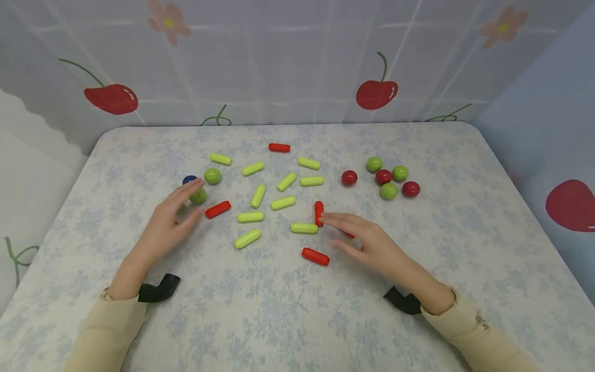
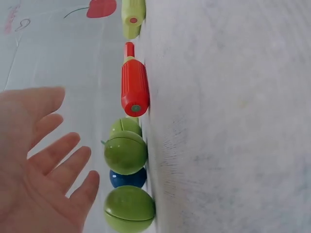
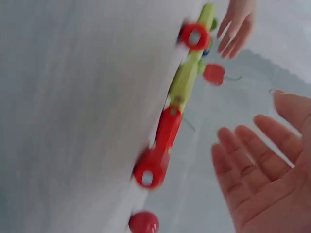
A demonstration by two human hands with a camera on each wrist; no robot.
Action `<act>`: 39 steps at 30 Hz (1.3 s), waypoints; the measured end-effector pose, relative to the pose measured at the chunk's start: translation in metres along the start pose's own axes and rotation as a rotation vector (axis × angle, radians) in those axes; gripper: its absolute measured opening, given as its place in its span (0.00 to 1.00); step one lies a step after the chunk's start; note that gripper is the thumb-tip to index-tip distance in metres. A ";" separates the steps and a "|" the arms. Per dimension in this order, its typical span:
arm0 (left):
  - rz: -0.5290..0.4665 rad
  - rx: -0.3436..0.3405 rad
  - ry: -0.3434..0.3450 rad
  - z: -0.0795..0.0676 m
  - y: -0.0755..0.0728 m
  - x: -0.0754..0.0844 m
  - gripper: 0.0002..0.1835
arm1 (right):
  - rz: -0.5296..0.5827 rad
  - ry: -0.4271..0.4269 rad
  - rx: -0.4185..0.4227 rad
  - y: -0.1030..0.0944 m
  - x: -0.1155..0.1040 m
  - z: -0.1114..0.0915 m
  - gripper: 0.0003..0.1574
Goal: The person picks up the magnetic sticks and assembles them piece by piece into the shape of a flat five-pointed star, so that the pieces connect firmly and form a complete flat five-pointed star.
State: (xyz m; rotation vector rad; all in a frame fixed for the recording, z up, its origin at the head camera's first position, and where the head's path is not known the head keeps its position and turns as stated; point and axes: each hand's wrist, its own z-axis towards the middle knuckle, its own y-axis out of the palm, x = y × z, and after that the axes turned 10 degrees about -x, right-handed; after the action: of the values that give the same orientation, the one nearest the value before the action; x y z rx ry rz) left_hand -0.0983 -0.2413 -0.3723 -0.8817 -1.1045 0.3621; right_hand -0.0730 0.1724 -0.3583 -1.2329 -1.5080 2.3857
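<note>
Beige sleeves [image 1: 109,325] lead to bare hands with fingers loosely extended and a little apart; neither has hold of anything, and both wrist views show bare palms. The left hand [image 1: 169,217] is beside a slanted red stick [image 1: 218,209], thumb tip near its left end, its fingers beside green balls [image 1: 212,175] and a blue ball [image 1: 189,179]. The right hand [image 1: 369,243] partly hides one red stick [image 1: 347,234], and its fingertips overlap an end-on red stick [image 1: 318,209]; whether they touch it I cannot tell.

Relaxed fingers like these seem suited to small pieces, and with the hands at either flank the middle is probably left in plain sight. Gaps around most sticks would let each be pinched singly.

As for long axes, the slanted red stick has its right end farther from the person; the end-on one points straight away; the nearest red stick [image 1: 315,256] tips the other way, right end nearer. Between the hands, yellow-green sticks [image 1: 283,202] point variously, some crosswise, some steeply slanted. Their two ends look alike from above, so no front shows. Farther out, a distant red stick [image 1: 279,148] runs along the far edge of the counter [image 1: 279,320], and red balls [image 1: 349,177] sit with green ones at right.
</note>
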 end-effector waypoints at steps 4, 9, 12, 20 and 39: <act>-0.054 0.125 0.018 0.001 -0.002 -0.005 0.27 | 0.136 0.023 -0.057 0.014 -0.001 0.001 0.27; -0.175 0.191 -0.058 0.002 -0.005 -0.008 0.21 | 0.155 0.060 -0.113 0.027 0.002 0.000 0.27; -0.202 0.202 -0.113 0.003 -0.006 -0.011 0.20 | 0.156 0.089 -0.142 0.034 0.001 -0.001 0.27; -0.121 0.097 -0.158 0.006 -0.006 -0.018 0.22 | 0.093 0.143 -0.136 0.046 0.001 0.000 0.19; 0.070 -0.030 -0.168 0.017 0.004 -0.026 0.24 | 0.177 0.164 -0.061 0.052 0.006 0.001 0.15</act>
State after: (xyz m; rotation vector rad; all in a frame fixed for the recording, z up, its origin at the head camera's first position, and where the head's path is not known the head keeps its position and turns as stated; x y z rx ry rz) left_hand -0.1245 -0.2482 -0.3887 -0.9314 -1.2380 0.4859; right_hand -0.0596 0.1476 -0.4023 -1.5952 -1.4895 2.2867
